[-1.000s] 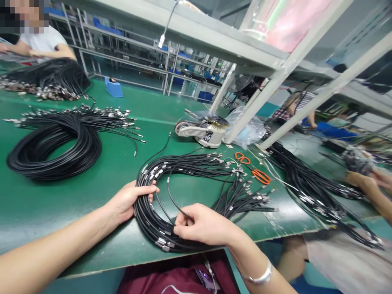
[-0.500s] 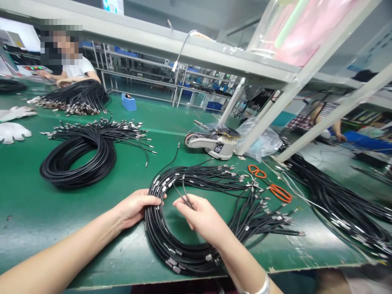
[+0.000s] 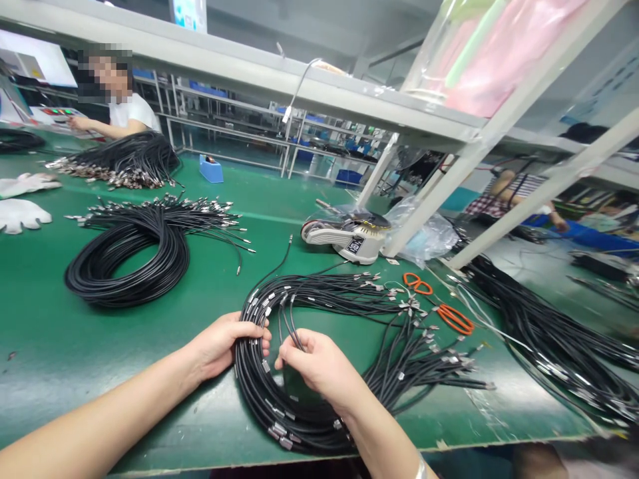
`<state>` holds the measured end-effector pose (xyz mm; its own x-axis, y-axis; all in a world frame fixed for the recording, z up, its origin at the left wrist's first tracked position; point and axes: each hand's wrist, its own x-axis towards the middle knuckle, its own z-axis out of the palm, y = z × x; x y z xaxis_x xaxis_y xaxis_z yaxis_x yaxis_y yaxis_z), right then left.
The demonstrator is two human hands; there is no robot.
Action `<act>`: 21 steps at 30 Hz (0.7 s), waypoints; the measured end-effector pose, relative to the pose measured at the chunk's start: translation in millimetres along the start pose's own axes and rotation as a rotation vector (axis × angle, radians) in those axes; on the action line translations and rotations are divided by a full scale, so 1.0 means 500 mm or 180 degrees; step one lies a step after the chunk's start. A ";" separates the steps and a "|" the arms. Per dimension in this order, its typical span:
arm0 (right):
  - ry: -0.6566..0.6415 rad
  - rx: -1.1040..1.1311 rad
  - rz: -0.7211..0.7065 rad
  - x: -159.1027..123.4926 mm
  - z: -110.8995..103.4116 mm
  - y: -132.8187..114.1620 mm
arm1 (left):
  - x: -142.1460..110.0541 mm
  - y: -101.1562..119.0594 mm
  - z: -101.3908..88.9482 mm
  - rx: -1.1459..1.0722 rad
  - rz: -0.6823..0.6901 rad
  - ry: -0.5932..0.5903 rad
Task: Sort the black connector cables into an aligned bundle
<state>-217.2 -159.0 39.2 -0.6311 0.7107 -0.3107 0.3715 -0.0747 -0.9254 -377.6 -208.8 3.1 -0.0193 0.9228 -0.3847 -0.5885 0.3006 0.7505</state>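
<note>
At the near side of the table point(image 3: 214, 429), the cable bundle point(image 3: 249, 389) is gathered into an open loop clasped by the left hand point(image 3: 217, 347), with a few strands point(image 3: 293, 320) pinched apart by the right hand point(image 3: 319, 367) and its right-side ends point(image 3: 462, 362) left loose.

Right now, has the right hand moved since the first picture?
Yes, the right hand has shifted left relative to the white machine, closer to the left hand.

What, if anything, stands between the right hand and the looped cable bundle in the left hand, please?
Nothing visible does. The right hand is inside the loop of the cable bundle, holding thin strands beside the left hand, and its wrist crosses over the bundle's lower right part.
</note>
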 end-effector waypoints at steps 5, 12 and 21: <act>-0.0359 0.0101 0.0040 -0.009 0.004 0.015 | 0.000 -0.010 0.007 -0.0059 0.0037 0.0065; 0.0741 -0.0011 -0.0222 0.042 -0.005 0.025 | 0.002 -0.013 0.013 0.0035 0.0136 0.0222; 0.0716 0.0083 -0.0034 0.089 0.020 0.016 | 0.001 -0.010 0.016 -0.0008 0.0169 0.0132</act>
<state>-249.0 -135.1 15.9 -0.4662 0.8494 -0.2475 0.3461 -0.0823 -0.9346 -368.1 -207.9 3.4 -0.0841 0.9267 -0.3662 -0.5879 0.2506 0.7691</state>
